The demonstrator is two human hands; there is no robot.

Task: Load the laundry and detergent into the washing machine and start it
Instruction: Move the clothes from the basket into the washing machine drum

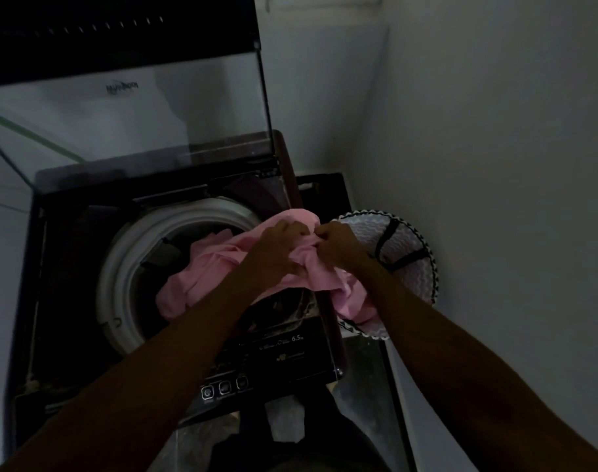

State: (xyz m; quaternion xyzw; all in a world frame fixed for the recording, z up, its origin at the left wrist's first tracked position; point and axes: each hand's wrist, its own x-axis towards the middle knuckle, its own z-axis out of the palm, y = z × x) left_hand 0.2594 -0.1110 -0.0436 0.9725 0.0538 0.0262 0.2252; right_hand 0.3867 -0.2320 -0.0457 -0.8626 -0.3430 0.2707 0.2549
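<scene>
Both hands pinch the same pink garment (222,264), fingers closed into its bunched fabric close together, knuckles nearly meeting. From the bottom corners of the view, two bare forearms reach forward and converge: the left hand (277,250) comes in from lower left with its palm down over the cloth, and the right hand (338,241) comes in from lower right, wrist bent slightly inward. Beneath the forearms lies the dark control panel (273,356) of the top-loading washing machine (52,267), with a row of small buttons along its near edge. Past the panel, the garment drapes across the right rim of the white drum opening (120,267), one part hanging into the tub and another trailing off the machine's right side toward a round patterned laundry basket (410,264) standing by the wall. Farther back, the glass lid (154,114) stands raised.
</scene>
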